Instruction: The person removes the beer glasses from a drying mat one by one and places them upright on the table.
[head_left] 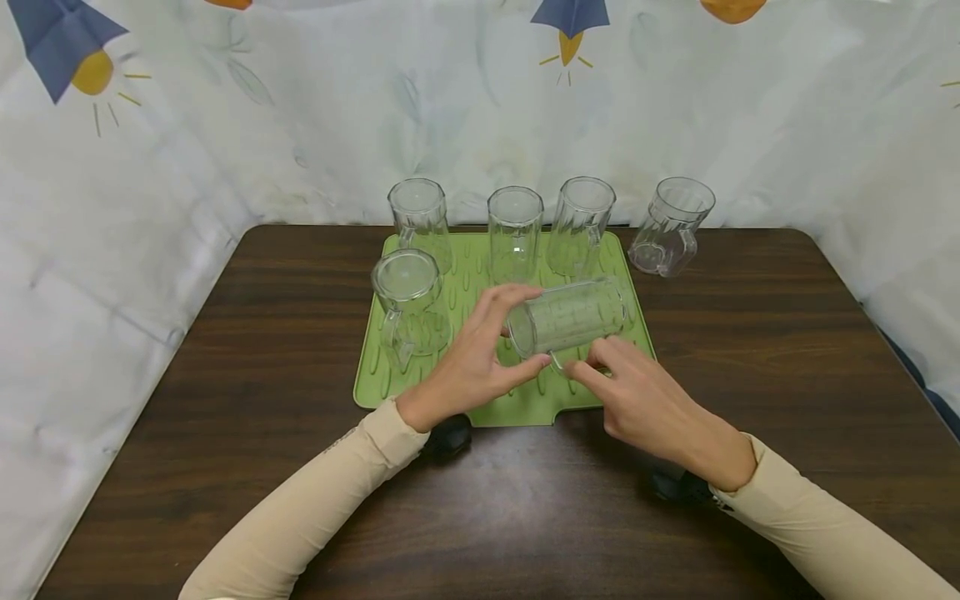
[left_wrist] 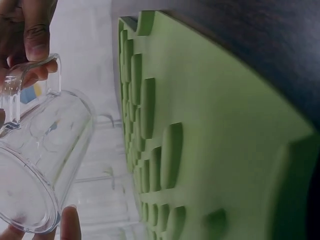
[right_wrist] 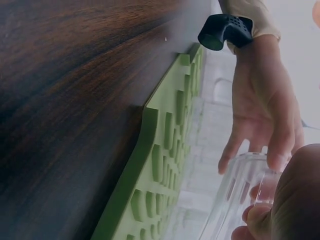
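Note:
A clear glass mug point(head_left: 573, 315) lies on its side in the air over the green drying mat point(head_left: 510, 410), its handle toward the person. My left hand point(head_left: 480, 354) holds its left end, fingers on the far side and thumb on the near side. The right hand point(head_left: 660, 408) grips the handle point(left_wrist: 15, 95), with fingers through the loop in the left wrist view. In the right wrist view, the left hand point(right_wrist: 265, 100) meets the mug's far end. The mug's body point(right_wrist: 227, 200) is partly hidden there by the right hand.
On the mat stand several more glass mugs: one at back left point(head_left: 417, 218), one at front left point(head_left: 408, 304), one at back middle point(head_left: 515, 233) and another to its right point(head_left: 582, 225). A further mug point(head_left: 671, 225) stands on the dark wooden table point(head_left: 750, 333), right of the mat. Behind hangs a patterned white curtain point(head_left: 322, 108).

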